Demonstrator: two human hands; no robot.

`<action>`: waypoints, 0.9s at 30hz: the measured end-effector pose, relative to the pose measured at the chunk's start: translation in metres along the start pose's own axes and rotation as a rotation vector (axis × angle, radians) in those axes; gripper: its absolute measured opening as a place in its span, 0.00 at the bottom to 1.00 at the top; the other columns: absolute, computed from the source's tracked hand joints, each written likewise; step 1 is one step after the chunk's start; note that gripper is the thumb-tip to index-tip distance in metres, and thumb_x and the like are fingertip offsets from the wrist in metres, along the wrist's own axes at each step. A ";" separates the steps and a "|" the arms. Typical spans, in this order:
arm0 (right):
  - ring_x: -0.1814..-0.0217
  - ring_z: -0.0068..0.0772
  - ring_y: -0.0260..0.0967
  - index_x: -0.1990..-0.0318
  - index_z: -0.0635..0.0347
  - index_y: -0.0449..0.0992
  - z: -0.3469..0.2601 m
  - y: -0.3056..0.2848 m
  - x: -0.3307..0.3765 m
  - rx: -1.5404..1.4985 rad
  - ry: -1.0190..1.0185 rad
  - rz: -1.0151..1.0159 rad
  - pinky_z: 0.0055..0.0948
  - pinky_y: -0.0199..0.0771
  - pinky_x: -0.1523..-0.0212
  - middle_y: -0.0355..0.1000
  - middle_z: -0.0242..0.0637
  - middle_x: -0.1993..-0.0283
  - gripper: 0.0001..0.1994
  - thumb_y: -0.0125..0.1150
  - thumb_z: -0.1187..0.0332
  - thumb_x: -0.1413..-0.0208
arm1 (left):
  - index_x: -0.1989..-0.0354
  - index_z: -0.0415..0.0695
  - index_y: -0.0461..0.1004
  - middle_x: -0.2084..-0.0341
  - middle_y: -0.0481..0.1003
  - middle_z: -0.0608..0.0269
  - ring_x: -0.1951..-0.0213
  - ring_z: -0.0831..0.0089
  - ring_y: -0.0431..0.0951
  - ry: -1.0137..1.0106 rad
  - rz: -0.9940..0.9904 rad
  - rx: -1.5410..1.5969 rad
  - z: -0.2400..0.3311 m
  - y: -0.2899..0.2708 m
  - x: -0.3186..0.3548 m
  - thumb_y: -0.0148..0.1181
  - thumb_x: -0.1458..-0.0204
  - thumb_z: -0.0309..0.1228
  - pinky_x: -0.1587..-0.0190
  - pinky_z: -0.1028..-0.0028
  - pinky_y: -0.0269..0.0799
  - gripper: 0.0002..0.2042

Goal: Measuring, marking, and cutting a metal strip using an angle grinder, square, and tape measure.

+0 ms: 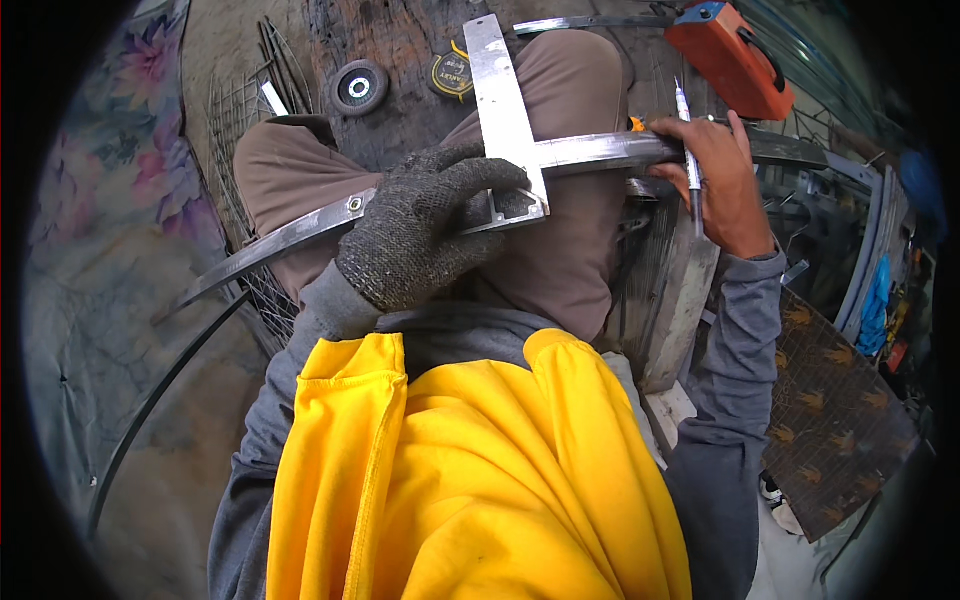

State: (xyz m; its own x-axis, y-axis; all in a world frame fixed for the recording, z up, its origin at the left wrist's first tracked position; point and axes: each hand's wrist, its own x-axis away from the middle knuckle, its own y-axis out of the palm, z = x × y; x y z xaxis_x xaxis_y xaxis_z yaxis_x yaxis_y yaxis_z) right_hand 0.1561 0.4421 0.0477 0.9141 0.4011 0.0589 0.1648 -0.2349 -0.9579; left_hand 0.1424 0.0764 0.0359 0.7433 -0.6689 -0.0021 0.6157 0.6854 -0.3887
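Lying across the person's knees, a long curved metal strip (300, 232) ran from the lower left up to the right. A flat metal square (503, 105) stood crosswise on the strip, its blade pointing away from the person. The left hand (420, 235), in a dark knitted glove, had its grip clamped on the strip and the foot of the square where the two met. The bare right hand (715, 180) rested on the strip further right, its grip closed around a thin pen-like scriber (687, 150) held upright. Beyond the knees lay a round grinding disc (358, 87) and a yellow-and-black tape measure (452, 72) on a dark charred surface (400, 40). An orange reel case (730, 60) sat at the upper right.
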 end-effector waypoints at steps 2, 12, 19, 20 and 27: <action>0.39 0.45 0.74 0.40 0.49 0.77 0.001 -0.004 -0.001 -0.016 -0.001 -0.020 0.63 0.50 0.23 0.78 0.36 0.48 0.21 0.71 0.58 0.39 | 0.41 0.44 0.79 0.39 0.77 0.48 0.37 0.47 0.76 -0.077 -0.035 -0.039 0.001 -0.002 0.003 0.76 0.51 0.27 0.34 0.56 0.71 0.26; 0.43 0.47 0.75 0.43 0.52 0.78 -0.004 -0.005 0.001 -0.072 0.006 -0.002 0.58 0.55 0.26 0.78 0.37 0.51 0.21 0.73 0.59 0.42 | 0.42 0.46 0.80 0.41 0.77 0.48 0.39 0.45 0.76 -0.051 -0.043 -0.002 -0.004 0.000 0.002 0.76 0.55 0.26 0.35 0.55 0.72 0.27; 0.41 0.45 0.70 0.47 0.50 0.76 -0.023 -0.007 0.005 0.100 0.079 0.150 0.49 0.61 0.34 0.74 0.34 0.51 0.26 0.76 0.71 0.57 | 0.43 0.54 0.80 0.44 0.78 0.53 0.43 0.44 0.78 0.022 0.018 -0.068 -0.001 0.007 0.004 0.75 0.58 0.29 0.42 0.53 0.77 0.29; 0.41 0.45 0.70 0.47 0.50 0.76 -0.023 -0.005 0.005 0.101 0.080 0.149 0.49 0.61 0.34 0.74 0.34 0.51 0.26 0.76 0.71 0.57 | 0.42 0.55 0.80 0.43 0.78 0.53 0.43 0.44 0.78 0.030 0.032 -0.030 -0.003 0.009 0.003 0.75 0.58 0.29 0.42 0.52 0.77 0.29; 0.45 0.43 0.70 0.51 0.47 0.75 -0.020 0.005 -0.006 0.230 0.063 0.306 0.51 0.62 0.36 0.71 0.31 0.54 0.23 0.77 0.70 0.55 | 0.41 0.54 0.80 0.44 0.79 0.53 0.45 0.45 0.79 0.014 -0.036 -0.103 0.000 0.003 -0.006 0.74 0.57 0.28 0.43 0.52 0.78 0.29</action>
State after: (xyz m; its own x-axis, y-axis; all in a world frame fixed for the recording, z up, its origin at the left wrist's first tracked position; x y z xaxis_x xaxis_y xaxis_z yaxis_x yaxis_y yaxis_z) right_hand 0.1590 0.4210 0.0477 0.9302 0.2863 -0.2295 -0.2003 -0.1280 -0.9713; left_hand 0.1397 0.0821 0.0347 0.7169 -0.6972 0.0016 0.6115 0.6277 -0.4817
